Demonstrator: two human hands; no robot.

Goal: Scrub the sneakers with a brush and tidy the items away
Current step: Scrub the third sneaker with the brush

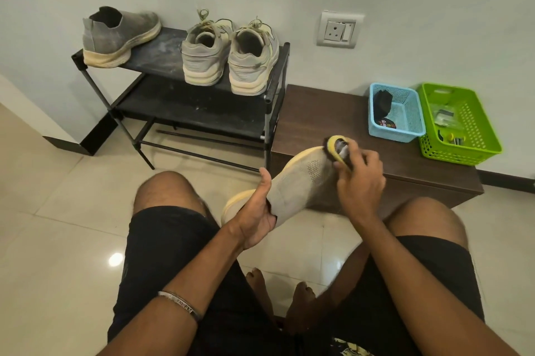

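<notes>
I take the low brown bench as my landmark. Just in front of its near left corner, my left hand grips the heel end of a grey knit sneaker; the fingers go under the sole or into the collar, I cannot tell which, with only the thumb showing along the upper. My right hand curls around a brush with a yellow back and dark bristles, pressed on the toe; the brush is blurred and half covered by fingers. On the bench's far right stand a blue perforated basket and a green one, touching; their small contents I cannot make out. Left of the bench, a black two-shelf rack carries the matching grey sneaker and a laced pair, their heels overhanging the front edge. Glossy tile lies open below the rack.
</notes>
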